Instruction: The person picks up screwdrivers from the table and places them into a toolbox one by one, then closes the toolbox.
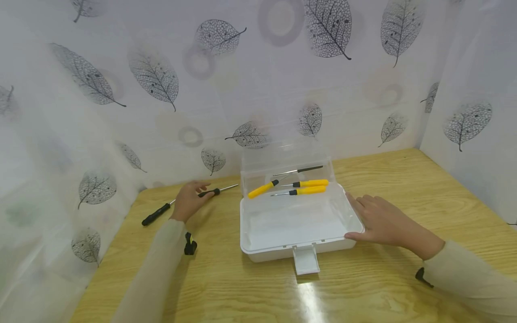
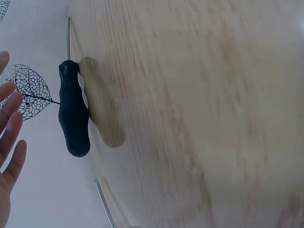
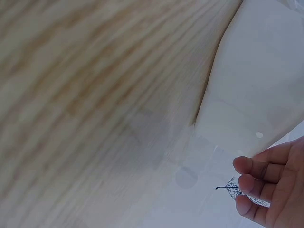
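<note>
My left hand (image 1: 189,200) hovers at a black-handled screwdriver (image 1: 210,193) left of the box, fingers spread. In the left wrist view a gap separates the fingers from that screwdriver (image 2: 74,111). A second black-handled screwdriver (image 1: 155,215) lies to its left, its shaft partly behind the hand. The white plastic box (image 1: 299,249) stands with its clear lid (image 1: 248,163) raised and its front latch (image 1: 306,260) hanging down. My right hand (image 1: 381,222) grips the box's right side, thumb over the front corner of the rim. In the right wrist view its fingers (image 3: 256,171) bend beside the box wall.
Yellow-handled screwdrivers (image 1: 308,190) and a thin dark-handled tool (image 1: 310,168) show at the lid; I cannot tell whether they lie in it or behind it. A leaf-patterned curtain (image 1: 226,89) borders the wooden table (image 1: 214,287) at the back and sides.
</note>
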Demonstrator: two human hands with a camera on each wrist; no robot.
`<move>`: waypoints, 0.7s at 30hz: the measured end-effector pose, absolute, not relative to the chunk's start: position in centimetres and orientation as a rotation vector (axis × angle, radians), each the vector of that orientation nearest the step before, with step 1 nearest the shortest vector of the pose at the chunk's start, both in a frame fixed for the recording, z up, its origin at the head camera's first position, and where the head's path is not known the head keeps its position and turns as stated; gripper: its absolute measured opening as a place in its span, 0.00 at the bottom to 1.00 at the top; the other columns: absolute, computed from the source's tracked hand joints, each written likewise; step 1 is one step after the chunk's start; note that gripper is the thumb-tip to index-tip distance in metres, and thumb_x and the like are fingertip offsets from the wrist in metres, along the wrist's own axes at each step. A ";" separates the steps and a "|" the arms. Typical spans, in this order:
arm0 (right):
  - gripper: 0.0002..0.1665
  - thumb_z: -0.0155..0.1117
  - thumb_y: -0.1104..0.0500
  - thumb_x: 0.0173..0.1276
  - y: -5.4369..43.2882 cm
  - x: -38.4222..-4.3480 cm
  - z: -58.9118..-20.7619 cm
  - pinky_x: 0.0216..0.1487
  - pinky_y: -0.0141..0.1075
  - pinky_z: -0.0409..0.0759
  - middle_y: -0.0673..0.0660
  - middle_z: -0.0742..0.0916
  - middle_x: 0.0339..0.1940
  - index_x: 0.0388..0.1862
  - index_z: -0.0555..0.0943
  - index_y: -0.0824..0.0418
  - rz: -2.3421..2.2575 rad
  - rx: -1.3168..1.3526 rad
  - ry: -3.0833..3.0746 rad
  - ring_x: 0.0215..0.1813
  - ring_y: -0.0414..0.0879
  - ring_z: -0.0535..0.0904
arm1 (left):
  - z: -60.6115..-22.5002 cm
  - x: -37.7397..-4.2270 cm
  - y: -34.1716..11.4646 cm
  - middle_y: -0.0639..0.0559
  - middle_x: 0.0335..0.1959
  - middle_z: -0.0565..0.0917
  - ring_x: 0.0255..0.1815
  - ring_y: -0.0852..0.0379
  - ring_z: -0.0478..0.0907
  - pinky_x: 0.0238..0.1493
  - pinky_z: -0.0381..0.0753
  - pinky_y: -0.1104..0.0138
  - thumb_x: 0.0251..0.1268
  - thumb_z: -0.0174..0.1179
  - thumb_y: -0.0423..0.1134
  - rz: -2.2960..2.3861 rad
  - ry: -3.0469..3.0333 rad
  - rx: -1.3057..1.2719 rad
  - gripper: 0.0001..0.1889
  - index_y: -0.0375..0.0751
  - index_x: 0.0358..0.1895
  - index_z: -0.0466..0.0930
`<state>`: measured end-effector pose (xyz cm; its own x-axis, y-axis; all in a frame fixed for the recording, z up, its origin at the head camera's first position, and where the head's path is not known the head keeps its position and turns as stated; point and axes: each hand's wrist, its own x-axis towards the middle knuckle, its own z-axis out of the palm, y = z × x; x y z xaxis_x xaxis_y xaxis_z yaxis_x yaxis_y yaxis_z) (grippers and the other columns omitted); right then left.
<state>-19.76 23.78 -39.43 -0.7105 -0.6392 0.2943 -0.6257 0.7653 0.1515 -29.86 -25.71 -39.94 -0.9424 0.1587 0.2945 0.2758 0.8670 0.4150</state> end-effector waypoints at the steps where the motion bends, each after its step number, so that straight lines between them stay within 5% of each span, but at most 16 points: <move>1: 0.58 0.57 0.27 0.54 23.8 -19.8 -39.4 0.37 0.43 0.77 0.62 0.83 0.36 0.60 0.68 0.78 -0.059 0.973 -2.634 0.35 0.50 0.77 | -39.9 -29.9 -25.7 0.41 0.43 0.83 0.43 0.45 0.80 0.44 0.80 0.52 0.60 0.63 0.46 -0.681 -2.790 -0.333 0.21 0.38 0.53 0.79; 21: 0.58 0.59 0.28 0.54 23.7 -19.6 -39.3 0.39 0.44 0.78 0.62 0.83 0.36 0.61 0.67 0.78 -0.058 0.947 -2.672 0.37 0.51 0.77 | -41.0 -31.1 -26.3 0.39 0.48 0.80 0.48 0.42 0.78 0.49 0.78 0.50 0.56 0.66 0.44 -0.708 -2.816 -0.335 0.24 0.38 0.56 0.78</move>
<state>-19.64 23.74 -39.29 -0.7359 -0.6207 0.2705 -0.6084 0.7815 0.1382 -31.10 -26.26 -41.00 -0.9502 0.1656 0.2639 0.2708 0.8580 0.4365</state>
